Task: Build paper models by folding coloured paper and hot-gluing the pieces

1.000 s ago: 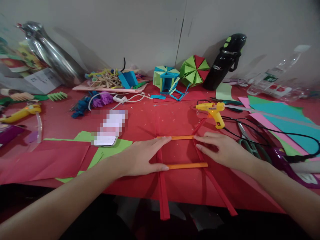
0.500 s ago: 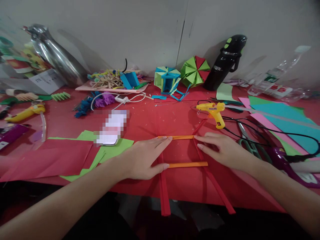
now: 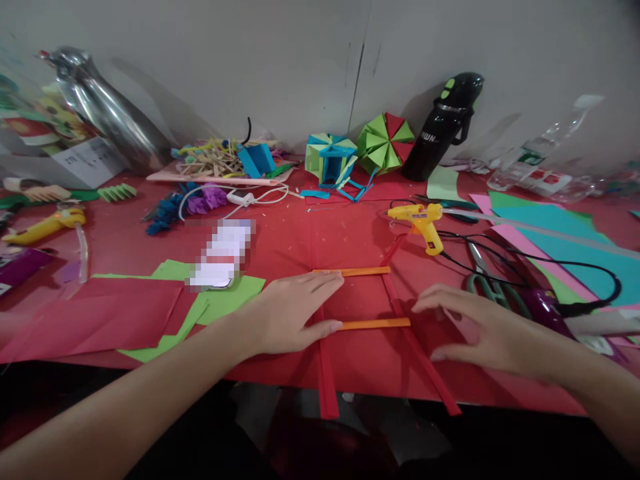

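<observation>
Your left hand [image 3: 287, 313] lies spread near the middle of the tabletop's [image 3: 287, 250] front edge, fingers on the far orange strip [image 3: 367, 271] and thumb on the near orange strip [image 3: 377, 324], resting on them without clasping. Those lie across two red strips [image 3: 327, 380] whose near ends overhang that edge. Your right hand [image 3: 480, 330], loosely curved and grasping nothing, is just beside the strips, towards the tabletop's right edge.
</observation>
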Demonstrator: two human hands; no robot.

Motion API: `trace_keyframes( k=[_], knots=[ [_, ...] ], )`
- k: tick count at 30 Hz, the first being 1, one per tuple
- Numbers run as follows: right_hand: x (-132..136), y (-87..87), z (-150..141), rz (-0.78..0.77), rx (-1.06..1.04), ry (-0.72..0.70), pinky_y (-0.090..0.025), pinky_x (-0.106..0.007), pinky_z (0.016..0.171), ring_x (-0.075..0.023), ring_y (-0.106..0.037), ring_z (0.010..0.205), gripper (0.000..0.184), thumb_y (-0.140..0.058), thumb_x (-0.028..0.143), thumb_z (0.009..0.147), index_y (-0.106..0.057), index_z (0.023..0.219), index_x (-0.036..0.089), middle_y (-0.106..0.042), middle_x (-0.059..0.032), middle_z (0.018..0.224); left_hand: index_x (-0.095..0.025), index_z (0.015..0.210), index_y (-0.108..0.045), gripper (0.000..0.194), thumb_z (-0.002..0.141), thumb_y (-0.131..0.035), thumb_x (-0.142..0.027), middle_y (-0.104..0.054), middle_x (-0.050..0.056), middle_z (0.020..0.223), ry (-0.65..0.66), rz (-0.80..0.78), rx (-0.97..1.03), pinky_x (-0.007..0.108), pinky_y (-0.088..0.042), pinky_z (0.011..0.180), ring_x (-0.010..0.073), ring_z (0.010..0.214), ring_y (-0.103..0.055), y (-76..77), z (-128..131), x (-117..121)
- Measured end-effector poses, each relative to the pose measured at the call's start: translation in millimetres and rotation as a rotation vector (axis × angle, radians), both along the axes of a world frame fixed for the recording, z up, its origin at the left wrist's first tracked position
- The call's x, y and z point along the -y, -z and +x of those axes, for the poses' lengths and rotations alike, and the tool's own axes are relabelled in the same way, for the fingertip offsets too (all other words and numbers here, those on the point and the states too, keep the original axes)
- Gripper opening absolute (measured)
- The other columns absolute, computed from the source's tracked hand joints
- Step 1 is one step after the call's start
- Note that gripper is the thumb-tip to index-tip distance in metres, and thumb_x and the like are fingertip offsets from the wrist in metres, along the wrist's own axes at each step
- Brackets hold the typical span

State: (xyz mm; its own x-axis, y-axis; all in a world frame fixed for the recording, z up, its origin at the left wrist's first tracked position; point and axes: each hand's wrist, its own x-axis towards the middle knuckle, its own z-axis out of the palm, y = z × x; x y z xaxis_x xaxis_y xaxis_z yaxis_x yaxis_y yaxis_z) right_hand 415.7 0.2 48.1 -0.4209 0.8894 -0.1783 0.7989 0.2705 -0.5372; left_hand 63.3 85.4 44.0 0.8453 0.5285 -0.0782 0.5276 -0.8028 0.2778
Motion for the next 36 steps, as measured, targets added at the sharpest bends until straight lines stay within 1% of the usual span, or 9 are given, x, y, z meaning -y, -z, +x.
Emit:
trace_keyframes(
  k=[2, 5, 7, 9, 12, 17, 23, 30, 36],
  knots=[
    [3.3, 0.2, -6.0, -0.004, 0.013, 0.037, -0.053, -0.042, 0.097, -0.0278, -0.061, 0.117, 0.051, -0.078, 0.047, 0.077, -0.058, 0.122, 0.033, -0.061, -0.0052, 0.131, -0.023, 0.155, -0.033, 0.067, 0.101, -0.033, -0.062, -0.032, 0.005, 0.163, 0.009, 0.010, -0.004, 0.045, -0.035, 0.118, 0.0271, 0.146, -0.037, 0.5, 0.6, 0.4],
    [3.0, -0.4, -13.1, 0.064, -0.005, 0.063, -0.051, -0.042, 0.098, -0.0268, -0.060, 0.116, 0.045, -0.076, 0.042, 0.080, -0.057, 0.118, 0.030, -0.060, -0.0061, 0.129, -0.022, 0.153, -0.038, 0.067, 0.101, -0.033, -0.063, -0.032, 0.004, 0.163, 0.005, 0.019, -0.017, 0.046, -0.035, 0.118, 0.0280, 0.147, -0.036, 0.4, 1.4, 1.2],
    [2.1, -1.3, -15.8, 0.105, -0.037, 0.021, -0.051, -0.040, 0.097, -0.0247, -0.061, 0.114, 0.035, -0.072, 0.038, 0.084, -0.059, 0.115, 0.030, -0.061, -0.0057, 0.124, -0.022, 0.153, -0.038, 0.067, 0.100, -0.032, -0.063, -0.032, 0.004, 0.163, -0.002, 0.025, -0.022, 0.046, -0.036, 0.118, 0.0279, 0.147, -0.037, 0.2, 1.8, 1.9],
    [2.1, -1.3, -17.4, 0.114, -0.054, -0.045, -0.052, -0.037, 0.095, -0.0220, -0.062, 0.110, 0.030, -0.066, 0.032, 0.088, -0.062, 0.117, 0.032, -0.061, -0.0050, 0.121, -0.022, 0.153, -0.038, 0.067, 0.100, -0.032, -0.064, -0.032, 0.004, 0.162, -0.006, 0.028, -0.024, 0.045, -0.036, 0.118, 0.0274, 0.146, -0.037, -0.1, 2.2, 2.5],
    [4.2, 1.0, -18.6, 0.112, -0.031, -0.109, -0.053, -0.034, 0.091, -0.0194, -0.064, 0.105, 0.034, -0.060, 0.026, 0.090, -0.065, 0.123, 0.036, -0.059, -0.0047, 0.121, -0.022, 0.152, -0.040, 0.067, 0.100, -0.032, -0.064, -0.033, 0.004, 0.162, -0.012, 0.026, -0.018, 0.045, -0.037, 0.117, 0.0271, 0.146, -0.037, -0.3, 2.8, 2.7],
    [7.9, 3.8, -18.4, 0.119, -0.005, -0.102, -0.055, -0.033, 0.088, -0.0184, -0.066, 0.101, 0.034, -0.060, 0.027, 0.090, -0.067, 0.122, 0.036, -0.060, -0.0045, 0.118, -0.022, 0.152, -0.040, 0.067, 0.100, -0.034, -0.064, -0.033, 0.005, 0.162, -0.013, 0.016, -0.003, 0.044, -0.037, 0.117, 0.0273, 0.146, -0.038, 1.3, 2.6, 1.5],
    [7.1, -2.7, -20.9, 0.138, -0.020, -0.067, -0.055, -0.036, 0.089, -0.0220, -0.065, 0.105, 0.039, -0.065, 0.026, 0.085, -0.066, 0.123, 0.032, -0.063, -0.0064, 0.119, -0.023, 0.152, -0.040, 0.066, 0.100, -0.035, -0.063, -0.033, 0.006, 0.162, -0.012, 0.000, 0.016, 0.045, -0.036, 0.117, 0.0277, 0.146, -0.037, 1.6, 2.1, 1.6],
    [3.2, -6.9, -25.6, 0.091, 0.023, -0.120, -0.055, -0.037, 0.085, -0.0220, -0.065, 0.099, 0.036, -0.062, 0.027, 0.088, -0.069, 0.122, 0.036, -0.061, -0.0066, 0.118, -0.022, 0.152, -0.040, 0.066, 0.100, -0.034, -0.063, -0.033, 0.006, 0.162, -0.012, 0.004, 0.001, 0.046, -0.037, 0.117, 0.0282, 0.146, -0.038, -0.1, 2.7, 2.3],
    [1.1, -7.0, -25.0, 0.113, 0.056, -0.156, -0.054, -0.038, 0.084, -0.0228, -0.063, 0.099, 0.039, -0.062, 0.026, 0.087, -0.069, 0.124, 0.037, -0.059, -0.0067, 0.116, -0.022, 0.152, -0.039, 0.067, 0.100, -0.034, -0.063, -0.033, 0.006, 0.162, -0.015, -0.001, 0.003, 0.044, -0.035, 0.118, 0.0273, 0.146, -0.037, 0.9, 2.4, 2.1]
  ],
)
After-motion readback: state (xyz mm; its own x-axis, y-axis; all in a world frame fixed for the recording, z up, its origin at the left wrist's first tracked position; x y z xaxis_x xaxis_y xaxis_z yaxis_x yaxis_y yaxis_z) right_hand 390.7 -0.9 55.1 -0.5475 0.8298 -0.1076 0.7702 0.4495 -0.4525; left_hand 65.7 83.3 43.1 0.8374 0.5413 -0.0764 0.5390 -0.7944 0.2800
